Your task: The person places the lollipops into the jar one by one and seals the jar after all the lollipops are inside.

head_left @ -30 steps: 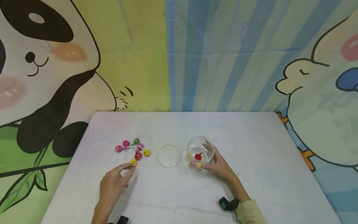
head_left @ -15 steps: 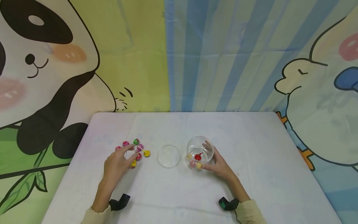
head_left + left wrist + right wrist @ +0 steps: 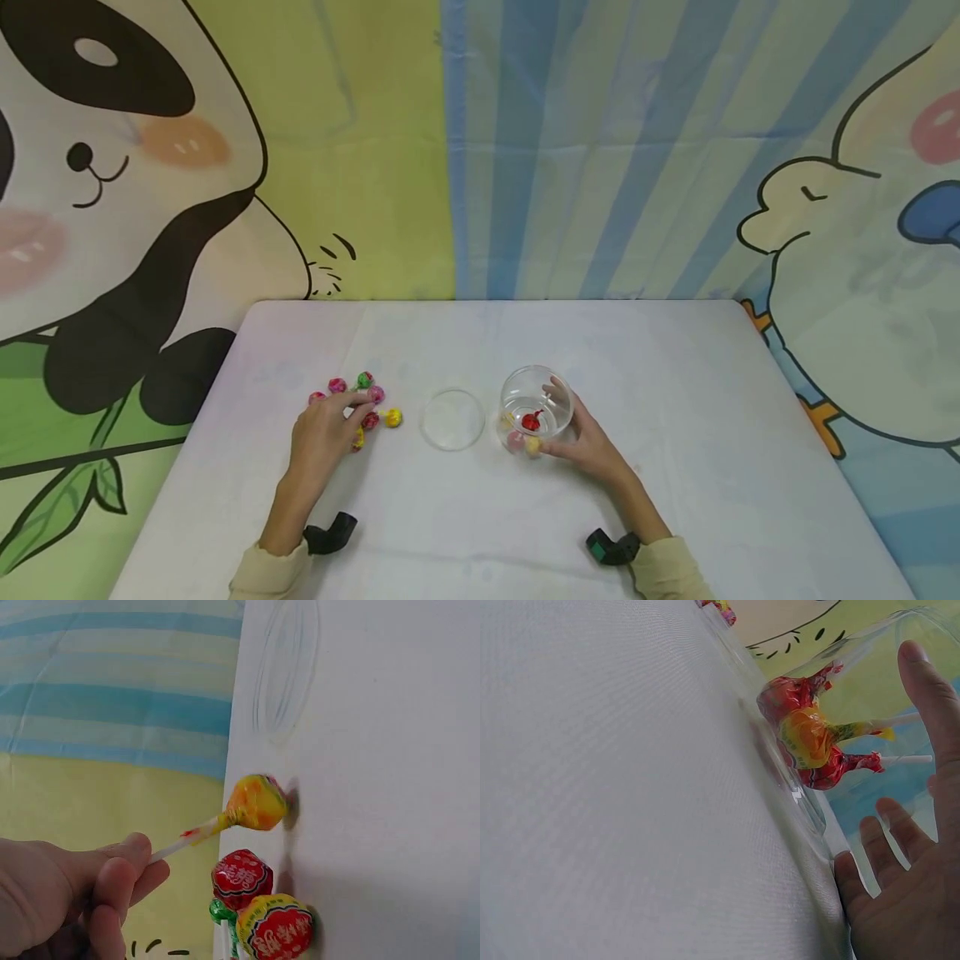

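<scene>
My left hand (image 3: 322,435) is over the lollipop group at the left of the table. In the left wrist view its thumb and finger pinch the white stick of a yellow lollipop (image 3: 257,802). Beside that one are a red lollipop (image 3: 242,879) and a red-and-yellow lollipop (image 3: 274,927); my fingers hide part of the group in the head view. My right hand (image 3: 592,446) holds a clear jar (image 3: 537,392) from its right side, thumb in front and fingers behind. Inside the jar are red and yellow lollipops, such as an orange-yellow one (image 3: 808,738), sticks upward in the head view.
A clear round lid (image 3: 452,419) lies flat between the lollipops and the jar. White cloth covers the table (image 3: 480,517). Behind its far edge hangs a printed curtain (image 3: 480,167). Each wrist wears a black camera mount.
My left hand has let go of the yellow-wrapped lollipop nearest me, moved up and right, and taken the stick of another yellow one. The right hand and jar stay put.
</scene>
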The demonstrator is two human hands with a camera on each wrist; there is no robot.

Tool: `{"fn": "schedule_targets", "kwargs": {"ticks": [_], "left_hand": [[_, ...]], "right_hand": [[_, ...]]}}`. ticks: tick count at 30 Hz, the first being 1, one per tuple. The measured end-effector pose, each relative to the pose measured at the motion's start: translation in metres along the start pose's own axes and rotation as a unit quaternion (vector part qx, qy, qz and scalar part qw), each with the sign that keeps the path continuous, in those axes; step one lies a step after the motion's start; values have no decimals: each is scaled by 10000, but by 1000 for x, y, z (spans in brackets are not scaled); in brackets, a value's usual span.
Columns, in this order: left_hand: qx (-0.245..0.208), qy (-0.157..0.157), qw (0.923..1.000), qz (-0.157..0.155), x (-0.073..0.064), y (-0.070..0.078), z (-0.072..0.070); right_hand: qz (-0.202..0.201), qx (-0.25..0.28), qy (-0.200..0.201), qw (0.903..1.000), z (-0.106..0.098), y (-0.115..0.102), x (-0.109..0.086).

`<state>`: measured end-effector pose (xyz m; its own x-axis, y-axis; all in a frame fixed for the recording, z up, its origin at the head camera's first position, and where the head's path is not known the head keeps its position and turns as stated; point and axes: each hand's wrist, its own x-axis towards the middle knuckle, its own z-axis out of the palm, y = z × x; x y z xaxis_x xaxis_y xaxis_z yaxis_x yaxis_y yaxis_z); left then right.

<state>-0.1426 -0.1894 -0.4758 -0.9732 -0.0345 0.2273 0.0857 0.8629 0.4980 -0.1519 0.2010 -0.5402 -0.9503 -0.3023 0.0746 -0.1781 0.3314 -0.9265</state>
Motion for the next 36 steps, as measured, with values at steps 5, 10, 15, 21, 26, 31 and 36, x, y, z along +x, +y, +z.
{"fn": "schedule_targets", "kwargs": {"ticks": [5,10,15,21,26,31,36], "left_hand": [[5,173,9997,150,-4,-2,0],[-5,209,9994,269,-7,-3,2],[-521,167,9981,296,-9,-2,5],[-1458,356,9871,563,-4,9,8],[-2358,670,9642,1016,9,38,9],[-2916,879,9429,1348,24,77,12],[-3374,639,9269,1514,33,110,21]], "right_hand": [[-9,41,-31,10000,-2,-1,-1],[-11,90,-29,10000,-2,-1,-1],[-48,77,-19,10000,-1,0,-1],[-46,125,-9,9999,-1,1,-1],[-60,149,-11,9999,-3,1,-1],[-122,236,-28,9996,-3,0,-1],[-97,194,-33,9998,0,-1,-1]]}}
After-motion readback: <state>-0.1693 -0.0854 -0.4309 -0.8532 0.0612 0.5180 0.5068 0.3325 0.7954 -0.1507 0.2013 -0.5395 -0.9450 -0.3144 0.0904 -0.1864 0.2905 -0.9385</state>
